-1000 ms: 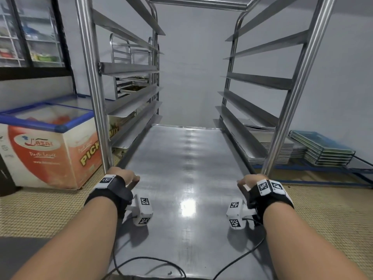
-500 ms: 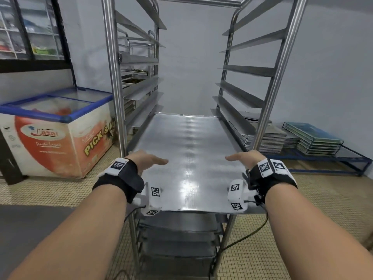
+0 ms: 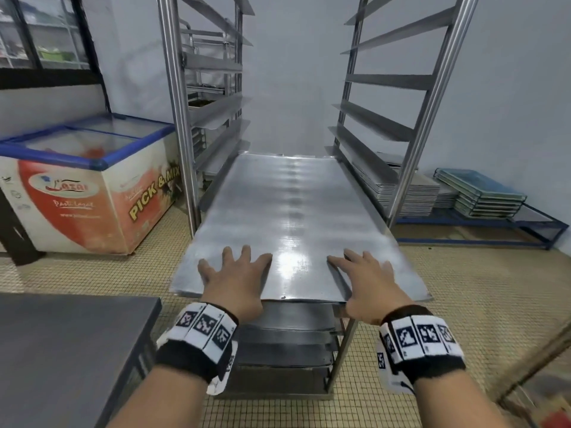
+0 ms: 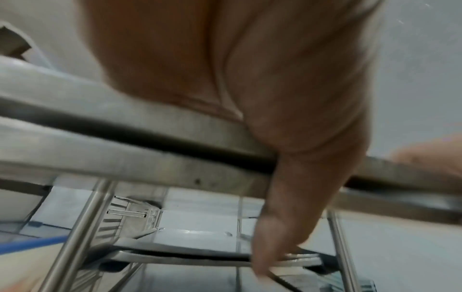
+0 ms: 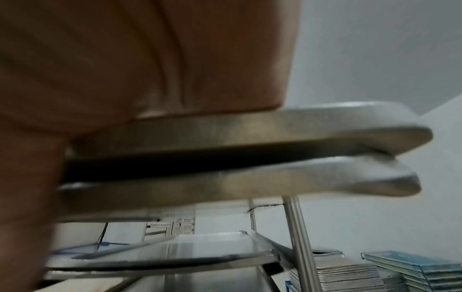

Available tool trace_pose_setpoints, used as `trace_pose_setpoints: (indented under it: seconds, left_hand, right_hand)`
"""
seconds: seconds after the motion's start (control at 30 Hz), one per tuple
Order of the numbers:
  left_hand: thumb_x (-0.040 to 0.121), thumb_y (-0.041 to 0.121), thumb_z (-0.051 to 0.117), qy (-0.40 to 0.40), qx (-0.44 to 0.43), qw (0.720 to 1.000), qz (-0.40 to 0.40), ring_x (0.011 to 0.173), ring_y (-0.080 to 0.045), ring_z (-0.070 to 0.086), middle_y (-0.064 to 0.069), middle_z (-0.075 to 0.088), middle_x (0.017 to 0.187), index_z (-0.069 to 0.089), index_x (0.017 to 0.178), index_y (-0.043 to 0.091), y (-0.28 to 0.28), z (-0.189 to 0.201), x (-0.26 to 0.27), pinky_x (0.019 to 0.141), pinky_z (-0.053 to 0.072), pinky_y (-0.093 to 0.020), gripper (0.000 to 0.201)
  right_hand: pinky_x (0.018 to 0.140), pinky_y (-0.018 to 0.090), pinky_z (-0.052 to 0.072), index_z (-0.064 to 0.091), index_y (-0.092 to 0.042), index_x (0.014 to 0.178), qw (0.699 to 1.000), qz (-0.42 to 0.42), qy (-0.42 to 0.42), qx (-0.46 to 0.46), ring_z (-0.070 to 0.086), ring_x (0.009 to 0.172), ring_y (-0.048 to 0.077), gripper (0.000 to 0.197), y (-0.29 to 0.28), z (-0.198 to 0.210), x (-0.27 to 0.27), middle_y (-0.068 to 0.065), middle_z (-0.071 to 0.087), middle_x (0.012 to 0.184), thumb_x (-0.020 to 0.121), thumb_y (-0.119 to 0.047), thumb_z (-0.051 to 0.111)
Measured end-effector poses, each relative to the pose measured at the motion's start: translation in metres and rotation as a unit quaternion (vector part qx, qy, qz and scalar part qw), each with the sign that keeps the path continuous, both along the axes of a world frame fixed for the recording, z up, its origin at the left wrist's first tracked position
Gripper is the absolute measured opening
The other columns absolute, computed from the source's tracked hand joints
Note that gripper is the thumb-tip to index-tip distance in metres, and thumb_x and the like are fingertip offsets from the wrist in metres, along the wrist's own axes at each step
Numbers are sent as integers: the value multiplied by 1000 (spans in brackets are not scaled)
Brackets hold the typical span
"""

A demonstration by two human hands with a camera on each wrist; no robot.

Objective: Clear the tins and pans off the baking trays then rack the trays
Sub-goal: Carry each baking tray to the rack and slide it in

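Note:
A large bare steel baking tray (image 3: 293, 211) lies part way into the steel rack (image 3: 176, 103), its near end sticking out toward me. My left hand (image 3: 234, 273) and right hand (image 3: 364, 279) lie flat on top of its near edge, fingers spread and straight. In the left wrist view my left hand (image 4: 250, 79) presses on the tray's edge (image 4: 125, 122), with a second tray edge (image 4: 125, 162) just below and the thumb (image 4: 287, 217) hanging in front. The right wrist view shows my right hand (image 5: 125, 59) on the same two stacked edges (image 5: 275, 130). No tins or pans are in sight.
More trays (image 3: 287, 344) fill the rack's lower runners. A chest freezer (image 3: 86, 186) stands left of the rack and a dark table (image 3: 61, 350) is at my near left. Stacked trays (image 3: 411, 193) and blue-green boards (image 3: 485, 193) sit on a low frame at the right.
My hands let go of the tray's near corners and moved onto its top, fingers spread. The tray now sits farther from me, between the rack's runners.

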State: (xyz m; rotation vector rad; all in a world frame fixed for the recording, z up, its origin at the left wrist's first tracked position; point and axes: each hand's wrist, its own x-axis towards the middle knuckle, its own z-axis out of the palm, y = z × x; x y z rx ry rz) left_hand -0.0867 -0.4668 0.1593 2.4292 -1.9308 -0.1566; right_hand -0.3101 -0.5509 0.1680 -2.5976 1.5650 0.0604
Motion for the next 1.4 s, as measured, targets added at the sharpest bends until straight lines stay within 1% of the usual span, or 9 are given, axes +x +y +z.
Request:
trace_pose_setpoints:
  seconds: [0.07,0.13,0.43,0.57,0.7,0.8,1.03,1.1,1.4]
  left_hand:
    - [72,10,69,-20,-22,1000,-1,149,-38,15,-4,23,158,23,143,42,-8,-9,3,110,15,-76,90]
    - [73,11,70,-25,-38,999,1,150,-37,16,-3,22,160,22,144,42,-17,-12,7,112,15,-74,91]
    - [74,8,67,-17,-36,999,9,151,-32,16,-1,23,161,22,149,44,-78,0,22,114,15,-72,94]
    - [73,9,65,-12,-48,999,5,145,-30,26,3,34,152,27,144,45,-113,1,35,111,21,-71,88]
    - [69,10,64,-14,-52,999,3,134,-27,36,5,43,139,30,140,47,-149,1,50,104,31,-67,87]
    - [68,10,62,-14,-51,999,6,134,-26,37,7,44,136,29,140,48,-175,2,60,103,32,-66,88]
    - [70,12,65,-14,-43,999,7,137,-26,37,7,45,139,28,144,48,-222,7,77,104,32,-67,91]
    - [70,11,65,-18,-40,999,8,138,-26,36,7,45,141,28,146,48,-231,9,81,104,32,-66,92]
    - [71,15,62,-34,-24,999,-3,134,-25,39,7,46,138,29,146,46,-257,12,94,100,37,-62,88]
  right_hand:
    - [117,63,8,17,-42,152,1000,10,-1,-27,8,150,28,97,-3,-5,2,-8,13,162,75,-20,71]
    - [116,62,13,22,-39,151,998,32,12,-53,16,147,28,91,-9,-7,3,-8,21,159,75,-19,67]
    - [116,56,22,35,-30,143,992,72,16,-104,33,137,27,76,-66,-2,18,-8,39,146,77,-13,66]
    - [113,54,27,39,-30,137,990,79,13,-116,38,130,25,69,-102,-3,29,-8,44,140,77,-12,69]
    - [112,52,27,40,-29,138,990,75,13,-119,39,132,28,68,-132,4,42,-5,44,142,78,-9,65]
    - [112,52,28,44,-27,135,991,70,5,-114,40,130,29,63,-156,7,50,-4,47,140,78,-7,62]
    - [100,49,36,50,-29,120,988,76,-20,-130,49,111,25,51,-210,2,69,-8,55,117,75,-7,57]
    - [98,48,37,51,-28,120,988,75,-23,-134,49,110,25,49,-220,1,72,-7,56,118,76,-7,56]
    - [106,52,34,52,-27,127,991,58,-15,-119,47,120,26,54,-242,4,86,-4,55,128,77,-6,55]
